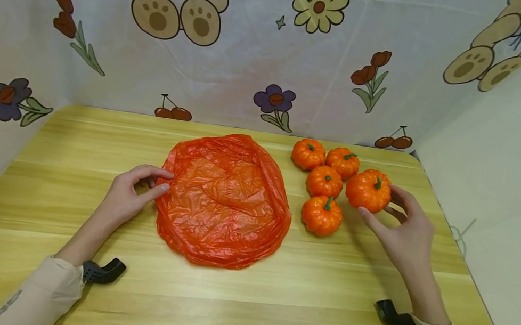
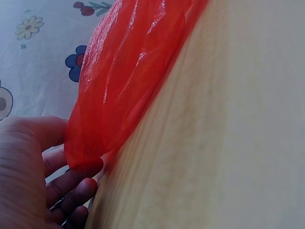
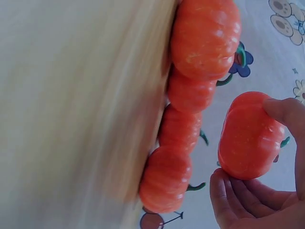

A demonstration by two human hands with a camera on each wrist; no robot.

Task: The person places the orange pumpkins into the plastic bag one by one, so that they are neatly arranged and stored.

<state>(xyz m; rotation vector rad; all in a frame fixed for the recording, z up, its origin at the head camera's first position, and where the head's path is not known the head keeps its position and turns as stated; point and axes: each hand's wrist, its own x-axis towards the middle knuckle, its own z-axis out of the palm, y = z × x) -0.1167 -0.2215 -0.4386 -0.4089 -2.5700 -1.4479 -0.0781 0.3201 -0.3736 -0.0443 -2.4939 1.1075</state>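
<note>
A thin red plastic bag lies spread in a rough circle on the table, its rim bunched up around the edge. At its left side my left hand pinches the rim; the left wrist view shows the red film between thumb and fingers. Over on the right, my right hand grips a small orange pumpkin with a green stem. In the right wrist view this pumpkin is off the table, between thumb and fingers. Several similar pumpkins sit close together just left of it.
Everything lies on a light wooden table. Behind it hangs a white cloth printed with bears, flowers and cherries. A pale wall surface borders the right side. Each wrist carries a black device.
</note>
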